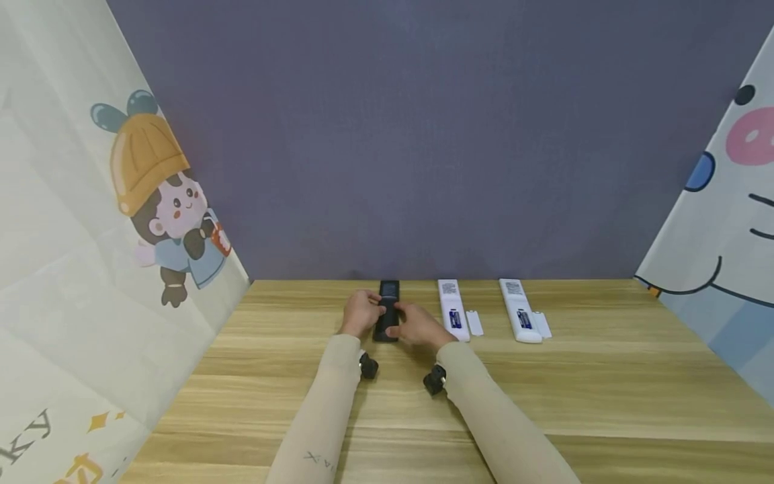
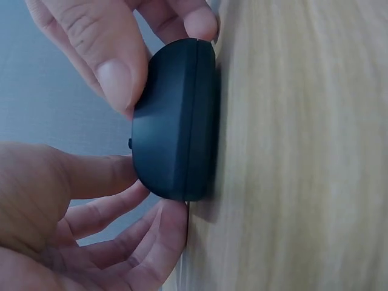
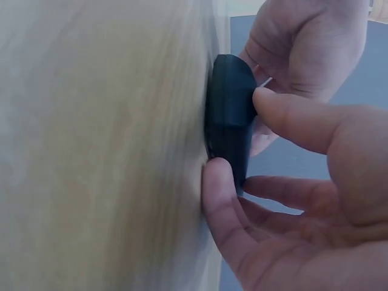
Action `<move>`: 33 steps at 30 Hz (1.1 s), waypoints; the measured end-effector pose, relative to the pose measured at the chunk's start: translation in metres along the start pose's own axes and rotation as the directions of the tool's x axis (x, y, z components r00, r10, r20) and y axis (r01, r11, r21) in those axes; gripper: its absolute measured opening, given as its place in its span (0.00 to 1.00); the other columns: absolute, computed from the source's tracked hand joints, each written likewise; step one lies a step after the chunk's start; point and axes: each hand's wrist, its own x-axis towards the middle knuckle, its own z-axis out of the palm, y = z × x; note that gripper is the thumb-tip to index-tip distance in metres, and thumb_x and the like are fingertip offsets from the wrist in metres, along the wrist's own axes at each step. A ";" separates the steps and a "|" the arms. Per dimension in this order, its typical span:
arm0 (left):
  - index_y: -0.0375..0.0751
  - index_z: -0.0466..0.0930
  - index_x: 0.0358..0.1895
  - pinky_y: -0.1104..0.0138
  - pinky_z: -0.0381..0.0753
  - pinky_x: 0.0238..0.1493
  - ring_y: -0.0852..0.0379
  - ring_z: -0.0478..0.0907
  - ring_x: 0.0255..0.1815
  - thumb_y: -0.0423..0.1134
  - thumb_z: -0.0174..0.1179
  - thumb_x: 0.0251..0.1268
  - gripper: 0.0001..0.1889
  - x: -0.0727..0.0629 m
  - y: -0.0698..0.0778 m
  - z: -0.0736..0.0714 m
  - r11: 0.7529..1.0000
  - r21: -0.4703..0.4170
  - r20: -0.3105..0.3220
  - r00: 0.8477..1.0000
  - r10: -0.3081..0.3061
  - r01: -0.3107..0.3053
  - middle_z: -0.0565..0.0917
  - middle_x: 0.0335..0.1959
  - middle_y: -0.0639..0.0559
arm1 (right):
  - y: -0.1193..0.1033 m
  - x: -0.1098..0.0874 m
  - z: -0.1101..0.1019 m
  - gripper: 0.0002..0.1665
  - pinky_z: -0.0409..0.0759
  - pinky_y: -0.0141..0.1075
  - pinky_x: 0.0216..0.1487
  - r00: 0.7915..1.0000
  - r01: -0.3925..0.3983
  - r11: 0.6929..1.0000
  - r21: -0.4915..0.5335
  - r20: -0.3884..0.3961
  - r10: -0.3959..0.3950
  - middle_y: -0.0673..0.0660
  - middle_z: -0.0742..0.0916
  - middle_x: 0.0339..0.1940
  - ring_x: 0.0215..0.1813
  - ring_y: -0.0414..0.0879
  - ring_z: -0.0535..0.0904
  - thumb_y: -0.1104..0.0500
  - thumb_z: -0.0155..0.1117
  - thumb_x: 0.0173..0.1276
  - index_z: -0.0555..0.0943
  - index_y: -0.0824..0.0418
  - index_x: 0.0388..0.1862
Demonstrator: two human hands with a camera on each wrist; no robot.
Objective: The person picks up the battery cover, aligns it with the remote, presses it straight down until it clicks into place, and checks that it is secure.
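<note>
Black remote control on the wood-grain tabletop, grasped from its left side by the left hand and from its right by the right hand. Rightward lie a middle white remote control and a rightmost white remote control, batteries exposed, each with a white battery cover beside it.

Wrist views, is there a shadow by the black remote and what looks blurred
Left wrist view: the black remote throws a soft shadow onto the wooden table, whose grain looks soft; right wrist view: the table's grain is smeared, while the remote's outline is clearer.
</note>
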 end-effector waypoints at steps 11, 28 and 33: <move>0.40 0.88 0.48 0.56 0.83 0.48 0.46 0.86 0.46 0.38 0.69 0.64 0.12 -0.002 0.006 -0.002 0.999 0.037 -0.031 0.999 -0.023 0.024 0.91 0.44 0.44 | 0.002 -0.010 -0.032 0.27 0.84 0.41 0.45 0.996 0.028 0.997 0.078 0.086 -0.035 0.63 0.87 0.51 0.45 0.52 0.86 0.56 0.64 0.74 0.76 0.70 0.66; 0.43 0.89 0.47 0.56 0.82 0.47 0.48 0.84 0.42 0.39 0.66 0.68 0.08 -0.009 0.037 -0.001 0.993 -0.103 -0.098 0.994 0.051 -0.061 0.89 0.40 0.48 | 0.061 -0.027 -0.107 0.08 0.73 0.34 0.28 0.994 0.034 0.995 0.091 -0.111 -0.023 0.63 0.85 0.30 0.26 0.45 0.77 0.61 0.59 0.75 0.80 0.66 0.46; 0.44 0.89 0.43 0.59 0.82 0.42 0.49 0.84 0.39 0.37 0.66 0.68 0.06 -0.012 0.045 0.008 0.982 -0.177 -0.081 0.995 0.056 -0.069 0.89 0.38 0.48 | 0.075 -0.031 -0.119 0.09 0.76 0.35 0.35 0.988 -0.010 1.000 0.012 -0.151 0.012 0.62 0.88 0.34 0.36 0.52 0.83 0.61 0.59 0.73 0.81 0.65 0.46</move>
